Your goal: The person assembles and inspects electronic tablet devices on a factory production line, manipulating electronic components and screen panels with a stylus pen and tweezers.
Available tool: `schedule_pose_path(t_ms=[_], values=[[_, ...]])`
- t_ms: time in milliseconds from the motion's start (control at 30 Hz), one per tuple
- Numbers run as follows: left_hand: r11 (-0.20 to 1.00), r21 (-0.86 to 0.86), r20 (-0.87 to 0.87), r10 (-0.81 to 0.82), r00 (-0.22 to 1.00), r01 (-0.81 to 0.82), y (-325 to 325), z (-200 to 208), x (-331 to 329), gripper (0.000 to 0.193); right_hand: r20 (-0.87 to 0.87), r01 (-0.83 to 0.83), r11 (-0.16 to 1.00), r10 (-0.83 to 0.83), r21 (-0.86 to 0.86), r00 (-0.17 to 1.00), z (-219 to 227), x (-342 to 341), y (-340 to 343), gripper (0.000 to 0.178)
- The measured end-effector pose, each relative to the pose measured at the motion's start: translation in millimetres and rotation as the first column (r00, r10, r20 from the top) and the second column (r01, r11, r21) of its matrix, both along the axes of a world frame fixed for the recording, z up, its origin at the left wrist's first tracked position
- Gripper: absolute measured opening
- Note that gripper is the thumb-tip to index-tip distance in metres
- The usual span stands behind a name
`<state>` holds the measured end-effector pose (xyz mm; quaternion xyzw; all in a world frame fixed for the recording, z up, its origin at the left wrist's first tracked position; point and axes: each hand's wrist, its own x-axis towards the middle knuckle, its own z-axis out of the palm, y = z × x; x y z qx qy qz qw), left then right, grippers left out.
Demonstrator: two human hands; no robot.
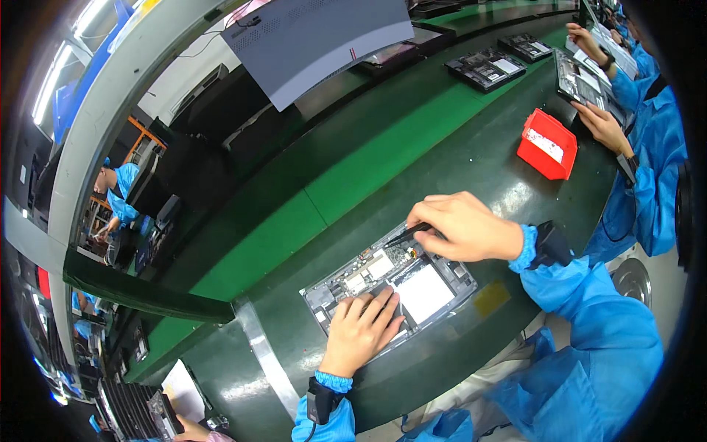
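Item one: open flat device [375, 265], inner side up, its board and a white rectangular panel [425, 295] exposed; lying on the dark green workbench [464, 177], close to the curved near edge, long sides roughly along that edge. Item two: left hand [359, 331], palm down, fingers slightly spread and laid over the device's near-left part, fingertips beside the white panel; nothing gripped. Item three: right hand [468, 228], apart from the left, fingers pinched on a slim black tool [405, 236] pointing left over the device's far long side; whether its tip touches cannot be told. Both wrists: blue cuff, black band. Item four: yellow patch [491, 298], flat on the workbench between the device's right end and the near edge. Item five: silver strip [269, 361], running across the workbench left of the device to the near edge. Item six: red bin [552, 127], white material inside, toward the workbench's right end, well apart from the device. Item seven: two open black units [486, 68], near the far right corner. Item eight: a co-worker in blue [652, 147] at the right, both hands at another open unit [582, 81].
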<state>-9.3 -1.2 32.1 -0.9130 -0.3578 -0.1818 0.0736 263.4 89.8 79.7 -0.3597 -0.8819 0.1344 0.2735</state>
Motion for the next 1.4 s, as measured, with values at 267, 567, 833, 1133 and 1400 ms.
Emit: schedule_pose_path(t_ms=[267, 567, 833, 1133, 1400], values=[[1.0, -0.026, 0.026, 0.002, 1.0, -0.001, -1.1, -6.4, -1.6, 0.039, -0.111, -0.145, 0.989, 0.146, 0.019, 0.983, -53.7, -10.8, -3.5, 0.017], [0.998, -0.064, 0.059, 0.002, 0.998, 0.002, 0.9, -8.2, -2.4, 0.04, -0.159, -0.168, 0.981, 0.182, 0.098, 0.97, -62.2, -15.7, -4.9, 0.016], [0.996, -0.083, 0.052, 0.033, 0.998, -0.028, -1.1, -8.0, -3.1, 0.039, -0.163, -0.164, 0.982, 0.177, 0.091, 0.971, -61.8, -15.9, -6.4, 0.016], [0.997, -0.074, 0.045, 0.026, 0.999, -0.023, -0.3, -7.1, -2.8, 0.043, -0.186, -0.17, 0.984, 0.177, 0.054, 0.966, -59.6, -16.4, -7.7, 0.017], [0.996, -0.083, 0.05, 0.022, 0.999, -0.018, -1.7, -6.1, -2.2, 0.044, -0.187, -0.167, 0.984, 0.175, 0.058, 0.967, -60.6, -15.5, -8.8, 0.018]])
